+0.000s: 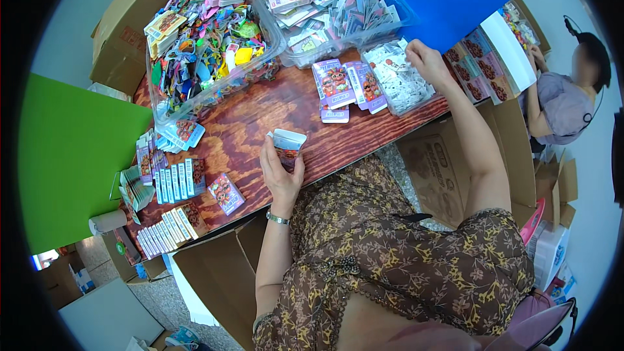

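Observation:
My left hand [279, 179] is wrapped round a small printed card box [289, 140] with its top flaps standing up, held above the front part of the table. At the right, my right hand [426, 64] is closed over the far edge of a clear tray [426, 99] of small white packets [395, 78]. Whatever its fingers hold, if anything, is too small to make out. Several flat purple printed boxes [335, 84] lie against the tray's left side. Another purple box [226, 194] lies alone left of my left hand.
A large clear bin [273, 45] of colourful small items stands at the far left, beside a second bin [408, 18] of cards. Rows of boxes [170, 229] stand at the table's left end. Cartons [432, 169] sit below. Another person [565, 110] works at the right.

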Motion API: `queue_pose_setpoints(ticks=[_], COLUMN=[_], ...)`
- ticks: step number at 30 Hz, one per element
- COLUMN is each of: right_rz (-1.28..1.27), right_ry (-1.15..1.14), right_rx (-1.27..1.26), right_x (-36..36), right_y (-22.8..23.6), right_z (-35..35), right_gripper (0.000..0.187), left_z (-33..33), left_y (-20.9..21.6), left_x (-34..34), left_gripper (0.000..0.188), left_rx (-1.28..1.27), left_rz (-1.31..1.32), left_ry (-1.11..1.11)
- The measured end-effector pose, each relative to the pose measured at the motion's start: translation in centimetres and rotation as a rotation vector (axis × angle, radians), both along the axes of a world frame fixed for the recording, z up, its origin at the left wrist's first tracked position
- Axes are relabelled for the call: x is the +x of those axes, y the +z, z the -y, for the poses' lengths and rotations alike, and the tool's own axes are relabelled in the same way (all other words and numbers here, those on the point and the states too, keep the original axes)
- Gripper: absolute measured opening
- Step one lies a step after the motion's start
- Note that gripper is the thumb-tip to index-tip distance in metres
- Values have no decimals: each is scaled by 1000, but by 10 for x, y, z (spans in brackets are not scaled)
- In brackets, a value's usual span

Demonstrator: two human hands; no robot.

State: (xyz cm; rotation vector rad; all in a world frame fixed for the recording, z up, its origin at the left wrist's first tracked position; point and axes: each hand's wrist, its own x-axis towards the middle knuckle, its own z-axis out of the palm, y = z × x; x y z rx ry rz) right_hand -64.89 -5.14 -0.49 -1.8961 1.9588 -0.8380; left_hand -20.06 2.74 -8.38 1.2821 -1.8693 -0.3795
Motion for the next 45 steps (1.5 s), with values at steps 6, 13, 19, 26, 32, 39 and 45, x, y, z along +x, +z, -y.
queue_pose_setpoints(ticks=[6,13,19,26,32,39,45], right_rz=[-89,-334,-213,62,-377,-58,-134], right_ry=[74,-119,-127,186,340,199,142], right_rx=[209,197,248,346,244,304,304], right_x=[-3,27,12,7,-7,-3,3], right_y=[-10,-16,-19,5,-17,21,39], right_z=[-19,16,24,-13,-29,-21,-12], right_gripper=[20,35,29,20,15,18,18], left_z=[1,-2,-1,0,0,-2,0], left_y=[0,-1,1,2,4,2,9], left_x=[0,1,-2,0,-2,-1,-3], left_gripper=[87,89,89,88,87,86,90], left_rx=[-19,-19,-16,-13,-14,-11,-47], left_rz=[4,19,24,23,30,38,47], left_ry=[-7,8,-8,2,-1,23,2])
